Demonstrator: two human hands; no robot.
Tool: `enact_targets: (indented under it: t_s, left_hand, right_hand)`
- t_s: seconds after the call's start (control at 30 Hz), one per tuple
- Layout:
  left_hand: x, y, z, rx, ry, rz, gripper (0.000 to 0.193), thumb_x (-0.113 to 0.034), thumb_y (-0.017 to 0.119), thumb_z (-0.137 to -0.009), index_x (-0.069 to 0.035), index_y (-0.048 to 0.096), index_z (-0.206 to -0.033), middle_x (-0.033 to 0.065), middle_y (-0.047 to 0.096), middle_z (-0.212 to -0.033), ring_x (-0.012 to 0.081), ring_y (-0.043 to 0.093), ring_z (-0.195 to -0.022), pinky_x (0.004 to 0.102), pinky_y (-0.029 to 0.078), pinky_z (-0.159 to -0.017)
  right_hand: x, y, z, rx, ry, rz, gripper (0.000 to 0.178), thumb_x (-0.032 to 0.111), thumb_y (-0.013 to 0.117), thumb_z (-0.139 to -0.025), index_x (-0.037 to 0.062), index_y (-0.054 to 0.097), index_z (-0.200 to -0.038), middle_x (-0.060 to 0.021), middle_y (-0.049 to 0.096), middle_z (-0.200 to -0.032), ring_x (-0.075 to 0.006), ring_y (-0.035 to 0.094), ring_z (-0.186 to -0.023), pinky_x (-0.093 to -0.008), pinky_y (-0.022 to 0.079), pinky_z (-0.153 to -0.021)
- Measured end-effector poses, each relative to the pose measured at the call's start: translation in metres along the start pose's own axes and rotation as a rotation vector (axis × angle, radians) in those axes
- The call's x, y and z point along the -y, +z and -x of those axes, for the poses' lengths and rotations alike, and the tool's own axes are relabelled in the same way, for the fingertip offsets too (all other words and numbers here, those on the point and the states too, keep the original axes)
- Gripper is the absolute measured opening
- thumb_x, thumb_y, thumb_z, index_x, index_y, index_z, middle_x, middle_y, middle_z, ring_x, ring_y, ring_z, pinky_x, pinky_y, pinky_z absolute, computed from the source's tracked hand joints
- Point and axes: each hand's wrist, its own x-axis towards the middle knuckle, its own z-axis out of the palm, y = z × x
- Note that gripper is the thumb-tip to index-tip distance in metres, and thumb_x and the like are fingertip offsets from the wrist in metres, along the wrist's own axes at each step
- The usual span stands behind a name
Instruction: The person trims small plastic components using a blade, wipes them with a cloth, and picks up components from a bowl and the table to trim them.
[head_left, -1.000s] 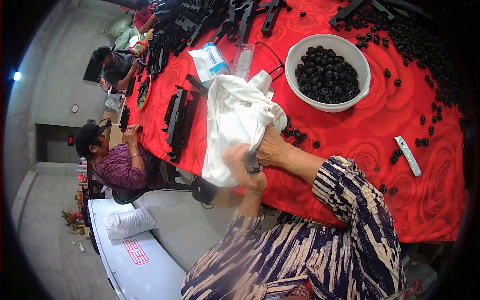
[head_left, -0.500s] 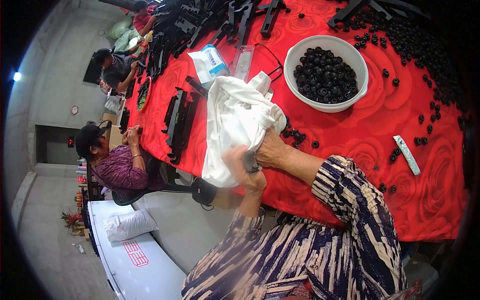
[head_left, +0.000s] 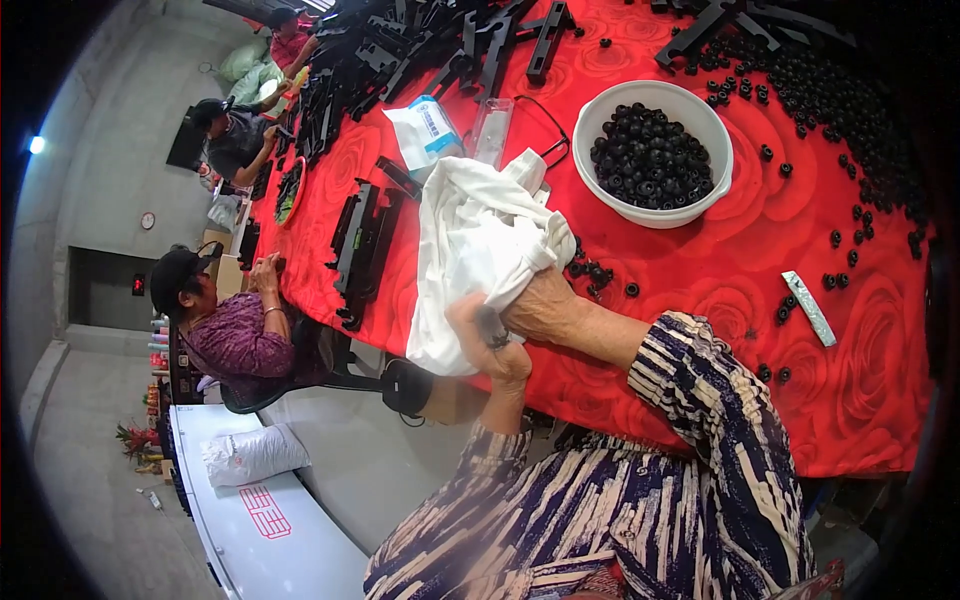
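Head view, table (head_left: 725,280): open below white bowl (head_left: 715,205); near edge under left forearm (head_left: 503,405).
White cloth (head_left: 480,220): at table's near edge.
Left hand (head_left: 488,338): bent against cloth.
Right hand (head_left: 542,306): partly cloth-covered.
Fingers, both: cannot tell.

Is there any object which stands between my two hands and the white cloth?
Nothing visible does. The left hand is against the near side of the white cloth, and the right hand reaches in at its folds, which hide the fingers.

Left hand (head_left: 485,335) slightly blurred, right hand (head_left: 541,306) just beside, right fingers hidden
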Motion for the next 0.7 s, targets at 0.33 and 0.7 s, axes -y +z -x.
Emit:
enact_targets:
  t_s: [0.33, 0.7]
  left_hand:
    - [0.002, 0.003, -0.002, 0.016, -0.042, -0.027, 0.021, -0.014, 0.045, -0.084, 0.003, 0.052, -0.095, 0.0147, 0.051, -0.089, 0.0278, 0.05, -0.086, 0.0344, 0.039, -0.079]
    - [-0.004, 0.004, -0.013, 0.176, 0.102, -0.239, 0.017, -0.016, 0.052, -0.079, -0.006, 0.06, -0.091, 0.009, 0.055, -0.078, 0.0286, 0.048, -0.076, 0.0373, 0.035, -0.068]
  right_hand:
    - [0.004, -0.028, -0.001, -0.071, -0.017, 0.095, 0.038, 0.02, 0.056, -0.07, 0.002, 0.057, -0.103, -0.0135, 0.06, -0.099, -0.0295, 0.056, -0.095, -0.0397, 0.043, -0.083]
    - [-0.001, -0.056, 0.011, 0.076, 0.031, 0.009, 0.037, 0.018, 0.053, -0.073, 0.0023, 0.056, -0.107, -0.014, 0.058, -0.107, -0.0305, 0.053, -0.102, -0.0403, 0.041, -0.088]
